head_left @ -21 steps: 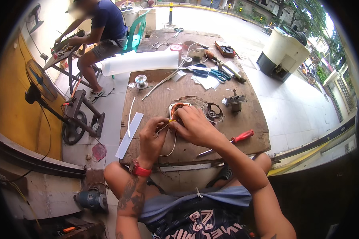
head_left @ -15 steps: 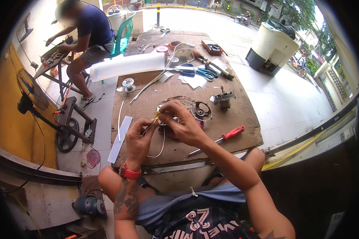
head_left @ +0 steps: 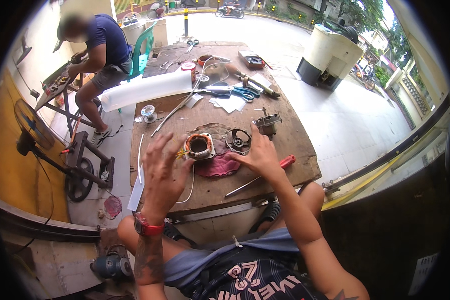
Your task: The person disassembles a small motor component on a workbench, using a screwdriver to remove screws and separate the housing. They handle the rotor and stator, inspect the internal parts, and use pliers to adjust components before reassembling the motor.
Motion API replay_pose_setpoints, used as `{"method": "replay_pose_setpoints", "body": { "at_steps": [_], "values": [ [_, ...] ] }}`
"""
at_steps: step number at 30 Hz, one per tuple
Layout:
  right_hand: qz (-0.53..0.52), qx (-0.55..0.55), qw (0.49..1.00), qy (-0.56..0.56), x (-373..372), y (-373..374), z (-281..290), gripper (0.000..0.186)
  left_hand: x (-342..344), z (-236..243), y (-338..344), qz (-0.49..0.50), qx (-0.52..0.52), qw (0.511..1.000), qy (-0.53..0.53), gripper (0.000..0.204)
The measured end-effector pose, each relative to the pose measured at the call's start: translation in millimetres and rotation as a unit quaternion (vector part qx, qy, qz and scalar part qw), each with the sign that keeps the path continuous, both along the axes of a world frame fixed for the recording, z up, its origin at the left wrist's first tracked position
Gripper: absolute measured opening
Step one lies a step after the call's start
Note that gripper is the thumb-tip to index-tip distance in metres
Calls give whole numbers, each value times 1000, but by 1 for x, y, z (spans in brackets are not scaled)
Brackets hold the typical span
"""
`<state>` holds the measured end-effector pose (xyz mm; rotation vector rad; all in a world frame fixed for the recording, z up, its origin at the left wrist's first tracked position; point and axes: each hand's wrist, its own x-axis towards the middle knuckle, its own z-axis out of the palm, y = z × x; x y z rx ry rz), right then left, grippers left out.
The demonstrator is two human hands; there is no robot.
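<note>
Head view: our left hand [head_left: 160, 167] and right hand [head_left: 263, 158] are spread either side of the pink cloth [head_left: 217, 167]; the coil [head_left: 200, 146] sits beyond it. We should handle the yellow wires [head_left: 181, 154] gently.

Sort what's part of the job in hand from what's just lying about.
Likely the job:
squarish metal stator with orange windings
round dark metal cover
crumpled pink cloth

Seemingly lying about:
whitish translucent plastic roll
round spool of silvery wire
flat white sheets
</note>
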<state>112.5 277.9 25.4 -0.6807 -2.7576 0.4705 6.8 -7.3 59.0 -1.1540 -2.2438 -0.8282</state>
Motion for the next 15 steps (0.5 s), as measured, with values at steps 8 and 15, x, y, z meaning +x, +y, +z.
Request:
{"method": "replay_pose_setpoints", "body": {
  "at_steps": [8,15],
  "values": [
    [98,-93,977,166,0,15,8,109,-17,-13,1,55,-162,985,-13,48],
    [170,-57,982,51,0,20,38,109,-33,-4,-22,-46,-23,870,-490,29]
  ]
}}
